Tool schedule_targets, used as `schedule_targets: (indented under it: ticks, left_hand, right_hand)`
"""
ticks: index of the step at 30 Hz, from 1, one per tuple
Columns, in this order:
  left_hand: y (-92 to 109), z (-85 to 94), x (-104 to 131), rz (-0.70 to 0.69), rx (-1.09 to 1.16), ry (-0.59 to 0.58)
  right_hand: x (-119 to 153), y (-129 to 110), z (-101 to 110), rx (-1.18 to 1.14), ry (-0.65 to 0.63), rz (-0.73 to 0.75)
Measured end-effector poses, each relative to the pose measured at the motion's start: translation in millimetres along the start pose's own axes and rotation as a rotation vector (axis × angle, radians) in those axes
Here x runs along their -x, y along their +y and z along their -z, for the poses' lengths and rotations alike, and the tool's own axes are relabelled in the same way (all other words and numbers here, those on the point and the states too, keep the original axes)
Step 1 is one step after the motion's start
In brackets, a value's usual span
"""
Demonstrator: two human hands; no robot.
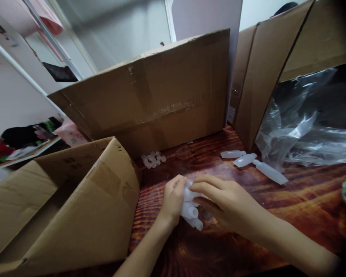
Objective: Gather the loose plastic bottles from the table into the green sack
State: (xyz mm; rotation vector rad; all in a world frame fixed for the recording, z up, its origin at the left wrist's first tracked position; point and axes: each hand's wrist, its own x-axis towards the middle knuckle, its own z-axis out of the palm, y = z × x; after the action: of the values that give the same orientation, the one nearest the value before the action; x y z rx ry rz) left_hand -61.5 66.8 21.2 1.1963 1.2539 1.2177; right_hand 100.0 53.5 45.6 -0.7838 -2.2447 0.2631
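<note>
My left hand (173, 196) is closed around a bunch of small translucent white plastic bottles (190, 211), their open necks pointing down toward me. From the right, my right hand (223, 196) reaches over the same bunch, its curled fingertips gripping the upper end of one bottle. The fingers partly hide that end. Beyond my left hand lies a small pile of white plastic caps (152, 159) on the wooden table (219, 254). Farther right, a few more bottles (271, 172) of the same kind rest on their sides.
An open cardboard box (103, 207) stands at the left. A large upright cardboard panel (161, 92) closes off the back of the table. At the right, another cardboard box (259, 73) lies open with clear plastic film (300, 130) spilling out.
</note>
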Motion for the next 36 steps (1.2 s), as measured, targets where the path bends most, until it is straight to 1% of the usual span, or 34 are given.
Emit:
schedule_targets:
  ticks: [2,7,10,13,16,19,20,22,24,25,26,28,30,31,34,36]
  left_hand:
    - [-0.7,0.3,-0.3,-0.002,-0.008,-0.005]
    - [0.3,0.9,-0.7,0.064,0.053,-0.006]
    - [1.1,1.4,-0.7,0.058,0.024,-0.026]
    - [0.7,1.6,-0.9,0.042,-0.033,-0.033]
    - [-0.3,0.8,-1.2,0.008,-0.101,-0.036]
    - [-0.8,-0.3,-1.0,-0.035,-0.164,-0.033]
    - [-0.6,-0.5,-1.0,-0.037,-0.169,-0.029]
    - [0.3,-0.6,-1.0,-0.026,-0.161,-0.022]
    - [1.5,-0.4,-1.2,-0.012,-0.152,-0.020]
    - [2.1,-0.4,-1.2,-0.007,-0.148,-0.020]
    - [2.4,-0.4,-1.2,-0.008,-0.152,-0.024]
    - [2.6,-0.4,-1.0,-0.019,-0.162,-0.034]
    - [2.1,-0.4,-0.7,-0.024,-0.154,-0.031]
    - [1.8,-0.4,-0.6,-0.017,-0.138,-0.024]
    - [1.4,-0.1,-0.9,0.018,-0.089,-0.005]
    - [1.7,0.0,-1.3,0.009,-0.093,-0.008]
  right_hand:
    - [0.1,0.2,2.8,0.031,-0.032,0.051]
    - [0.1,1.0,11.5,0.150,-0.116,0.125]
    - [1.4,1.9,11.9,0.210,-0.111,0.128]
    - [3.1,2.3,8.1,0.330,-0.105,0.114]
    - [3.5,1.0,6.3,0.409,-0.060,0.079]
    - [2.2,-0.9,10.7,0.359,0.007,-0.006]
    - [1.7,-1.2,12.9,0.312,-0.001,-0.035]
    - [1.0,-0.8,15.9,0.224,-0.070,-0.063]
    - [1.1,0.4,15.3,0.203,-0.141,-0.049]
    - [1.4,1.1,13.9,0.224,-0.154,-0.037]
    - [1.7,1.6,12.1,0.255,-0.141,-0.024]
    - [2.1,2.0,9.1,0.292,-0.061,-0.015]
    - [1.7,1.5,8.1,0.273,0.000,-0.026]
    - [1.4,1.2,8.2,0.250,-0.010,-0.031]
    - [1.4,0.9,8.2,0.241,-0.102,-0.033]
    - [2.0,1.0,7.0,0.280,-0.070,-0.036]
